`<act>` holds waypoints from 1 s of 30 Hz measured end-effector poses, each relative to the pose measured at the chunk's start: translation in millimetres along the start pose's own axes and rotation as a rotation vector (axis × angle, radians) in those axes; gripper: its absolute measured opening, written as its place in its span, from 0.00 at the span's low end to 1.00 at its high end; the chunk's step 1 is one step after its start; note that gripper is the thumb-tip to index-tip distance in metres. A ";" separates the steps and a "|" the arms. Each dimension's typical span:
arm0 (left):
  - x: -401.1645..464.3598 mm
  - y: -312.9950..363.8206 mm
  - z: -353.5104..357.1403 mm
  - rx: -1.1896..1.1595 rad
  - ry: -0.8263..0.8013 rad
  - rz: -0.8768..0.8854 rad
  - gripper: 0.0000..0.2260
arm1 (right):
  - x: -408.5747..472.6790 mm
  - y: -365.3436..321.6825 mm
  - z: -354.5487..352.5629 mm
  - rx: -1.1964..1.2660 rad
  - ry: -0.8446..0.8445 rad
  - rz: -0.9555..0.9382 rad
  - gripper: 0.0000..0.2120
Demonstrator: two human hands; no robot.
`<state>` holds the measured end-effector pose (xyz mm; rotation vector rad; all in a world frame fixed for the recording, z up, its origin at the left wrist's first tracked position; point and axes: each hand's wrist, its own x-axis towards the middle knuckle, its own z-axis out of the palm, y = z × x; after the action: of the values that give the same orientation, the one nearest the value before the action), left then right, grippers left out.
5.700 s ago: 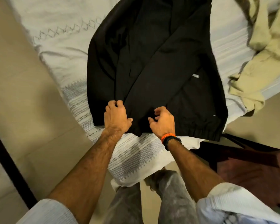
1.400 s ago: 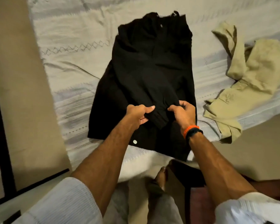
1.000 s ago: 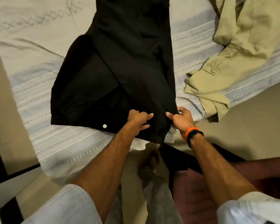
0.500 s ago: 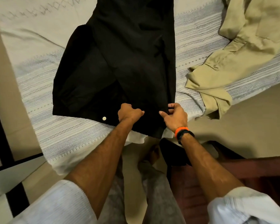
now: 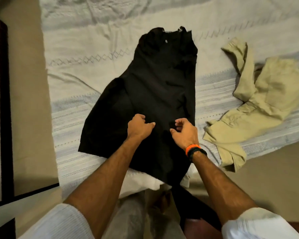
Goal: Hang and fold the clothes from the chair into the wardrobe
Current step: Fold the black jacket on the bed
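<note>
Your two bare forearms reach up from the lower frame toward its centre; your left hand (image 5: 139, 127) has its fingers curled under, thumb pointing right; your right hand (image 5: 185, 132), fingers loosely curled, sits just beside it, with bands on the wrist.

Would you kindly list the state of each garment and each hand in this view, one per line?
Black garment: spread on the bed, partly folded, near end hanging over the edge.
Khaki garment: crumpled, unfolded, at the bed's edge.
Left hand: fingers curled, resting on the black garment; grip unclear.
Right hand: fingers loosely curled over the black garment, holding nothing visible.
</note>
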<state>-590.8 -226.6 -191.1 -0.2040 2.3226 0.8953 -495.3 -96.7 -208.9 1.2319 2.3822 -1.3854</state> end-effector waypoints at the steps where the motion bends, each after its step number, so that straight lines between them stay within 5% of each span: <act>1: 8.9 6.6 -4.9 0.009 0.019 0.012 0.25 | 11.0 -11.6 1.0 -0.009 -0.005 -0.030 0.19; 19: 227.8 57.7 -50.7 0.607 0.026 0.468 0.32 | 237.2 -160.3 88.9 -0.565 -0.091 -0.521 0.30; 26: 288.2 27.9 -51.5 0.711 -0.045 0.315 0.41 | 315.6 -160.6 120.5 -0.834 -0.303 -0.637 0.37; 30: 307.9 15.5 -52.9 0.699 -0.039 0.316 0.43 | 340.8 -174.0 136.0 -0.808 -0.209 -0.804 0.36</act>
<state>-865.5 -224.9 -340.6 0.4773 2.5142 0.1736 -879.5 -45.4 -330.2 -0.0798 2.8868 -0.4290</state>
